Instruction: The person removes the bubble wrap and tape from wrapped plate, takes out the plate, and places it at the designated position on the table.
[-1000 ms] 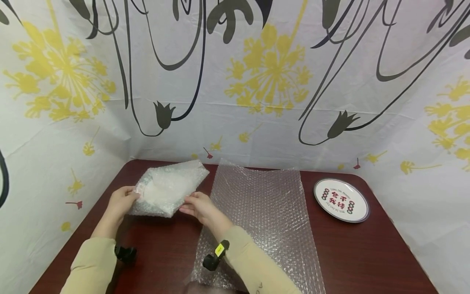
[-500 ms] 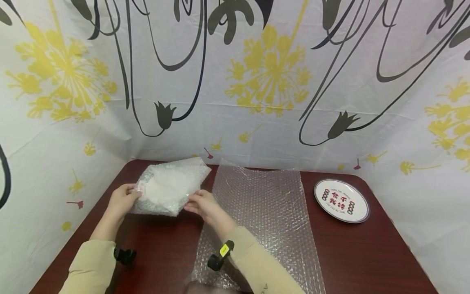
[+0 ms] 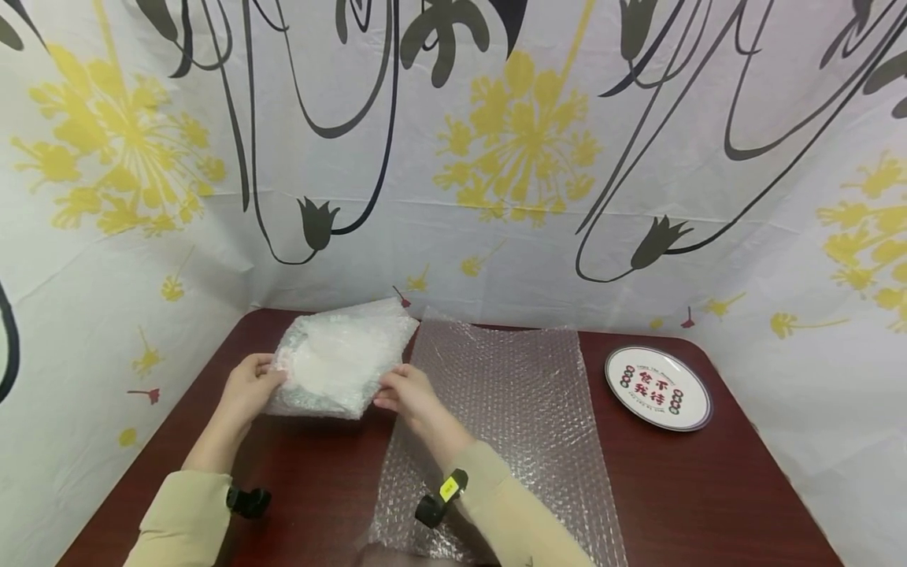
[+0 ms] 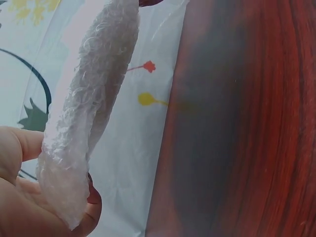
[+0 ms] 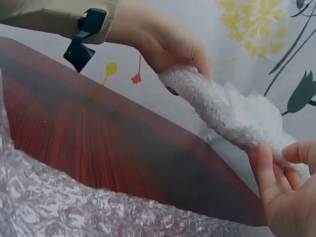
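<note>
While a bubble-wrapped bundle [image 3: 336,364] is held raised over the far left part of the desk [image 3: 312,488], its left edge is gripped between thumb and fingers by the left hand [image 3: 251,386], its near right corner pinched by the right hand [image 3: 412,398]. To the right, a bubble-wrap sheet [image 3: 510,417] is spread on the desk. Farther right, a white plate [image 3: 659,388], marked with red characters, is seen. Behind, patterned cloth [image 3: 425,181] is hung.
</note>
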Action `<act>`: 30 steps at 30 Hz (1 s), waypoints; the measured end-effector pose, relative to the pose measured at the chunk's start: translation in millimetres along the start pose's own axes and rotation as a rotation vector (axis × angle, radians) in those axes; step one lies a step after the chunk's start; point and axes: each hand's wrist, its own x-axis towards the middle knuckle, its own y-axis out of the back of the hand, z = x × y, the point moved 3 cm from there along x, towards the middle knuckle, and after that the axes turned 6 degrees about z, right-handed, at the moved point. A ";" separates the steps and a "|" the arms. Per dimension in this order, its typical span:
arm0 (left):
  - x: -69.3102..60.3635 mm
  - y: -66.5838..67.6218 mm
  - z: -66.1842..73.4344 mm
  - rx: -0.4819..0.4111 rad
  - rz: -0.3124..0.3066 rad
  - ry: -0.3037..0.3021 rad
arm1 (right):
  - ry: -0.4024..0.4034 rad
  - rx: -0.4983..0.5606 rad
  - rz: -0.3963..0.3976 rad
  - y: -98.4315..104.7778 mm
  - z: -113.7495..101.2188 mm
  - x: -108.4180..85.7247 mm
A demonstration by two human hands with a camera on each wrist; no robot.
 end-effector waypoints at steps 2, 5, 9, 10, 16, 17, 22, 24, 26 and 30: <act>-1.7 -2.5 1.6 -0.010 0.009 -0.004 | 0.012 -0.017 0.007 2.8 -2.2 -2.3; -3.5 -5.7 4.0 -0.031 0.027 -0.013 | 0.028 -0.023 0.016 6.6 -4.8 -4.6; -6.6 -8.9 7.4 -0.038 0.046 -0.020 | 0.045 -0.030 0.023 11.4 -8.4 -7.5; -7.6 -9.7 8.5 -0.040 0.044 -0.018 | 0.052 -0.038 0.025 12.6 -9.4 -8.3; -14.1 -14.3 17.3 -0.079 -0.001 -0.002 | 0.066 -0.068 0.057 21.5 -15.5 -12.3; -15.2 -15.2 19.2 -0.087 -0.006 -0.003 | 0.066 -0.072 0.065 23.3 -16.6 -13.2; -19.5 -19.7 28.0 -0.118 -0.025 -0.013 | 0.085 -0.105 0.094 32.1 -22.5 -19.8; -21.2 -21.5 30.7 -0.134 -0.028 -0.011 | 0.090 -0.116 0.097 35.5 -25.1 -22.1; -23.3 -23.4 32.6 -0.147 -0.035 -0.002 | 0.093 -0.125 0.092 38.7 -28.2 -24.5; -28.5 -27.7 35.7 -0.182 -0.051 0.027 | 0.093 -0.125 0.080 44.7 -34.6 -30.4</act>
